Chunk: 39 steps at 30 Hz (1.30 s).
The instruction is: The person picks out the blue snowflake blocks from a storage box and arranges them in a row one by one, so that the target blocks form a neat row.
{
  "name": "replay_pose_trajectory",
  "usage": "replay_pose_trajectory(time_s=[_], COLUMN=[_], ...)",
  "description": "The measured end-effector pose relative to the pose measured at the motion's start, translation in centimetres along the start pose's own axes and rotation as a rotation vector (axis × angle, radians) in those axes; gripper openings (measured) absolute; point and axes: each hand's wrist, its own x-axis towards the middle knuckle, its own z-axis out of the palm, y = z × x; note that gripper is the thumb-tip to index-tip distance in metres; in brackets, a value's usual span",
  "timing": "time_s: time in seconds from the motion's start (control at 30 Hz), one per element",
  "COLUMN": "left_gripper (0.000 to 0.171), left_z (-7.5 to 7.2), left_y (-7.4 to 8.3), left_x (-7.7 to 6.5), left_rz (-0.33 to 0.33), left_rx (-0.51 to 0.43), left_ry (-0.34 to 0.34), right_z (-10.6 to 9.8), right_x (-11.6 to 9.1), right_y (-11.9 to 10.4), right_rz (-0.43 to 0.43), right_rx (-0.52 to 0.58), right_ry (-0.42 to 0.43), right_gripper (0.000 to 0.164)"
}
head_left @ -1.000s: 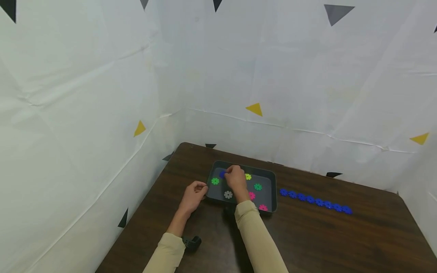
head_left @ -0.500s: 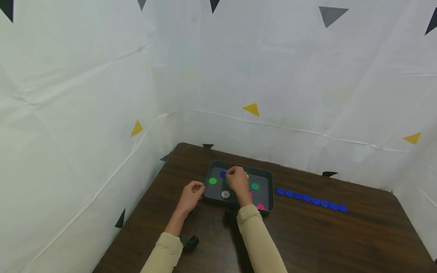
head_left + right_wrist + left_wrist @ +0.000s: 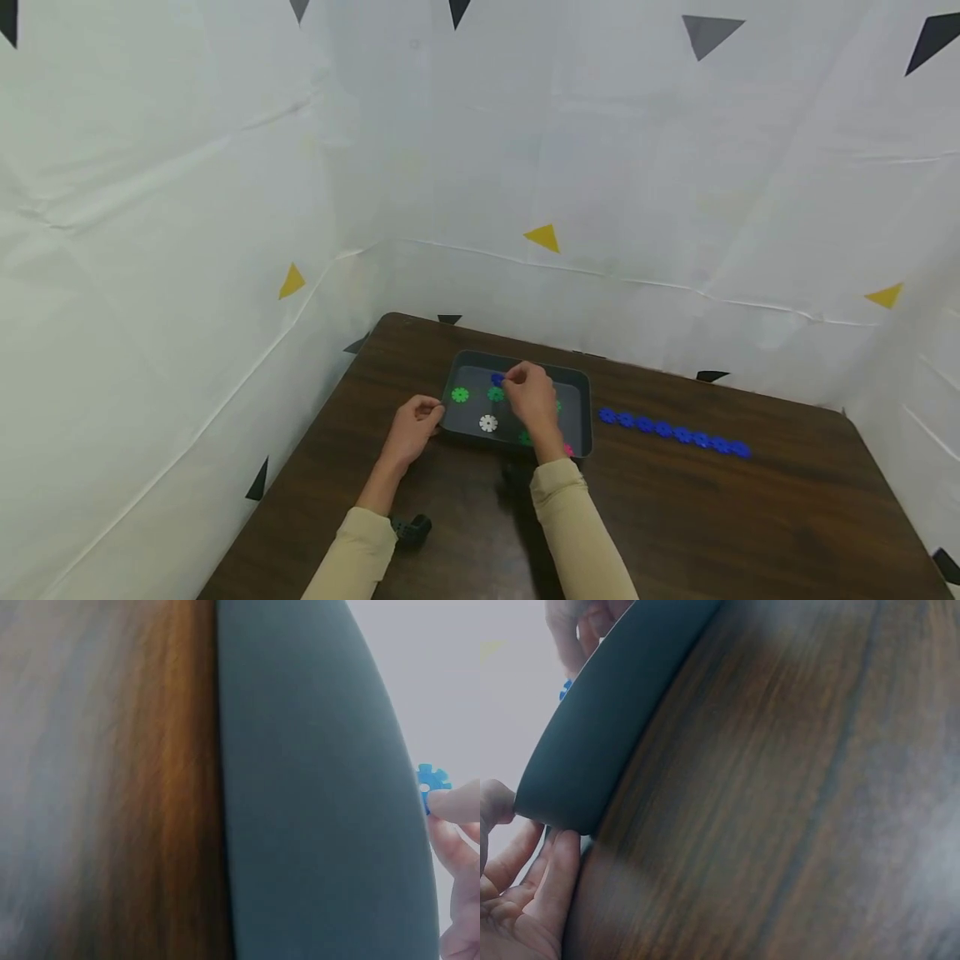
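A dark grey tray (image 3: 576,410) stands on the table, holding several notched flower-shaped discs. Between thumb and fingers, my right hand (image 3: 535,402) pinches a blue disc (image 3: 426,777) over the back left of the tray. My left hand (image 3: 411,429) grips the tray's near left corner, the thumb at its rim and the fingers against the outside wall. Lying in the tray are a light green disc (image 3: 460,395), a teal disc (image 3: 495,394) and a white disc (image 3: 488,423). A pink disc (image 3: 567,450) is partly covered by my right arm, which hides other parts of the tray.
Right of the tray, several blue discs (image 3: 663,429) lie in a slanting row on the brown wooden table (image 3: 712,517). White sheeting (image 3: 622,167) with coloured triangles rises behind and to the left. A dark band (image 3: 412,531) is on my left wrist.
My right hand has shifted slightly rightward over the tray with the blue disc, uncovering the teal disc and hiding the yellow one. My left hand stays at the tray corner. The head view has turned slightly.
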Motion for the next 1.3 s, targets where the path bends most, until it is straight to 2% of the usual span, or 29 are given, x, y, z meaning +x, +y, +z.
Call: replay_pose_trajectory(time_s=[0.17,0.4,0.53,0.8,0.83,1.03,1.07,1.3], left_gripper=[0.032,0.028,0.028,0.031,0.031,0.027,0.028,0.028], left_z=[0.1,0.0,0.0,0.0,0.1,0.2,0.3,0.1], left_y=[0.2,0.1,0.1,0.4,0.9,0.5,-0.1,0.1], left_x=[0.0,0.0,0.0,-0.2,-0.5,-0.3,0.0,0.0], left_rz=[0.000,-0.015,-0.009,-0.004,-0.005,-0.019,-0.018,-0.011], left_rx=[0.016,0.046,0.039,0.016,0.014,0.033,0.037,0.015], left_ry=[0.000,0.024,0.015,0.003,0.002,0.010,0.010,0.002], right_z=[-0.9,-2.7,-4.0,-6.9,-7.3,-10.1,-10.6,-13.4], right_x=[-0.5,-1.6,-2.1,-2.5,-2.5,-2.8,-2.9,-3.4], right_y=[0.7,1.4,2.1,4.5,4.8,6.3,6.5,8.1], right_rz=[-0.014,0.005,0.004,0.013,0.015,0.030,0.031,0.093], right_rx=[-0.048,-0.042,-0.056,-0.058,-0.058,-0.027,-0.023,-0.022], right_ry=[0.032,0.074,0.085,0.117,0.128,0.174,0.183,0.230], right_gripper=[0.011,0.013,0.013,0.016,0.017,0.022,0.022,0.027])
